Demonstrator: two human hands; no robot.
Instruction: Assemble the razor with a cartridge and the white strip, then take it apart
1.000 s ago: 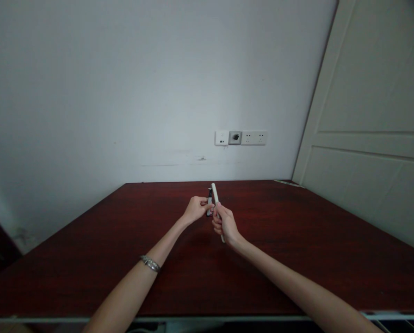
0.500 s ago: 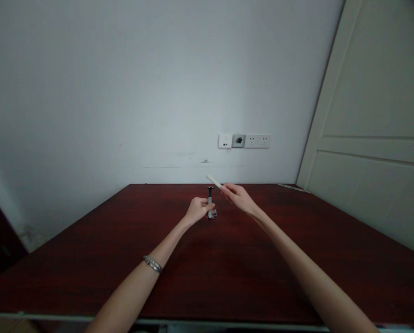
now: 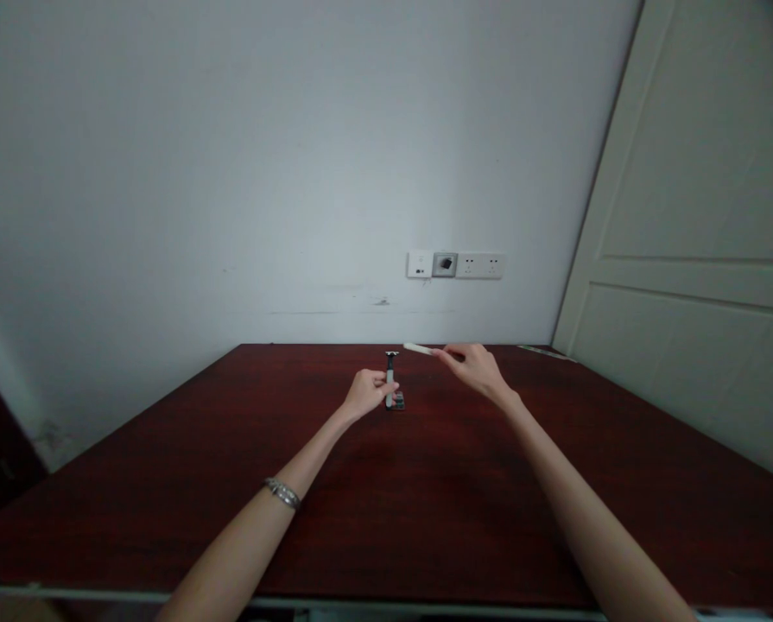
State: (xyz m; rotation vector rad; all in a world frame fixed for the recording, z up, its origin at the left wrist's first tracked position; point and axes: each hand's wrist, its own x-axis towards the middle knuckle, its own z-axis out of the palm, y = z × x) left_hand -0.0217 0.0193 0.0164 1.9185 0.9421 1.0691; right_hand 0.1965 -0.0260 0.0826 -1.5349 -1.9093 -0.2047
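My left hand [image 3: 366,392] is closed around a small razor-like tool [image 3: 389,373] with a dark head, held upright over the dark red table [image 3: 386,501]. A small dark block [image 3: 397,400] lies on the table just right of that hand. My right hand [image 3: 475,368] reaches further back and right, pinching one end of a slim white stick-shaped piece [image 3: 418,349] that points left, nearly level, a little above the tabletop.
A white wall stands behind the table with a row of sockets [image 3: 456,264]. A pale door [image 3: 703,259] is on the right. A thin light strip [image 3: 547,352] lies at the table's far right corner. A bracelet [image 3: 281,492] circles my left wrist.
My right hand has carried the white piece away from the tool, up and to the right, then lowered it toward level. My left hand has stayed put with the tool.
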